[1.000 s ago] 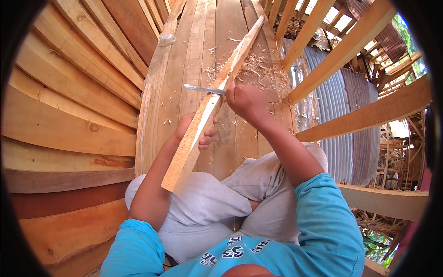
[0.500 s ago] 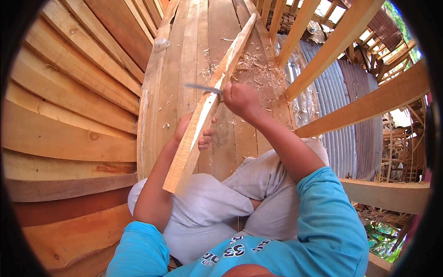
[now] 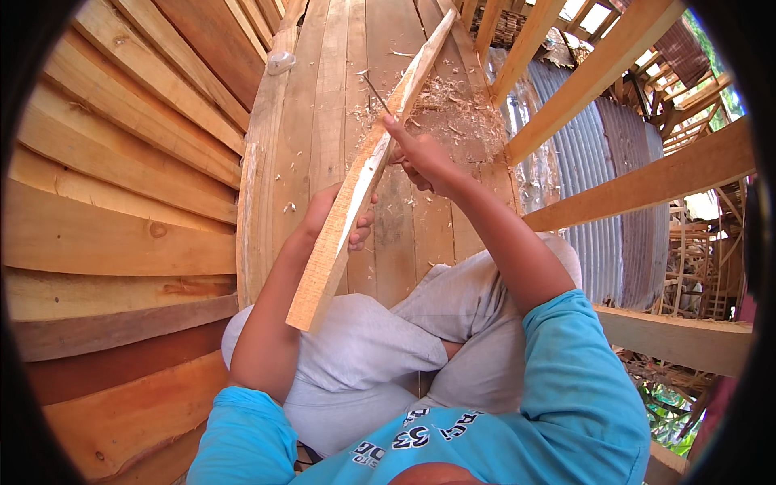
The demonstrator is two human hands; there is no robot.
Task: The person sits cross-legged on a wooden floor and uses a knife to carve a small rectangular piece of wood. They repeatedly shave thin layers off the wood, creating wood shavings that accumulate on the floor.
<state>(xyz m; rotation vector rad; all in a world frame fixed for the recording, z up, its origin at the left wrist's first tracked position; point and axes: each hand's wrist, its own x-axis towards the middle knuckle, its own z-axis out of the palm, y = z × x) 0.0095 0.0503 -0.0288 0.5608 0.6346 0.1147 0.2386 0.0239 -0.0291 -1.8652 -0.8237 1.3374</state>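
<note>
A long squared piece of wood [image 3: 333, 242] slants from above my left thigh to the far part of the plank floor. Its far stretch is whittled thinner and shows pale fresh cuts. Below its middle, my left hand [image 3: 322, 207] grips it, fingertips curling out along the right side. My right hand [image 3: 424, 159] is closed round a knife, its handle hidden in the fingers. The thin dark knife blade [image 3: 377, 93] points up and left, across the wood's far half. My right thumb lies stretched toward the blade, close to the wood.
Wood shavings [image 3: 453, 105] litter the plank floor [image 3: 323, 105], thickest beyond my right hand. A small clear container [image 3: 280, 62] stands at the far left. A board wall [image 3: 137, 218] rises on the left; wooden posts and rails [image 3: 638, 178] with corrugated metal sheets [image 3: 586, 162] line the right.
My right hand and the knife have moved a little farther up the wood. The blade has turned from nearly crosswise to pointing away and left. My left hand keeps its grip.
</note>
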